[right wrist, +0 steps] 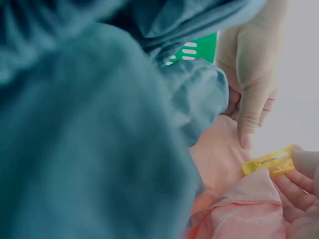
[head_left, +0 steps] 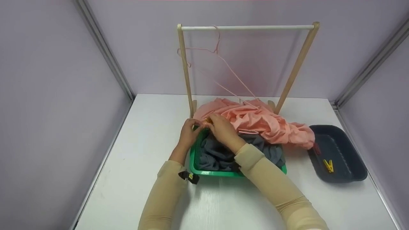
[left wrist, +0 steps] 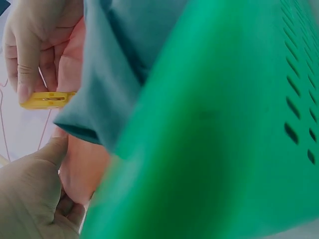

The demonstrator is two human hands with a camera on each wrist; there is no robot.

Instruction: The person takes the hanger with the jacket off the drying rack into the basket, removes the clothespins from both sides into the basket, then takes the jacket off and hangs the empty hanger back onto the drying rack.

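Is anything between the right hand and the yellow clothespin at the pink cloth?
No. The right hand already pinches the yellow clothespin at the pink cloth; the left hand holds the cloth beside it.

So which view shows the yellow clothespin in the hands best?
The right wrist view: the yellow clothespin shows side-on, pinched by the right hand at the pink cloth. The left wrist view shows it smaller, near the frame edge. In the head view only a speck shows between the hands.
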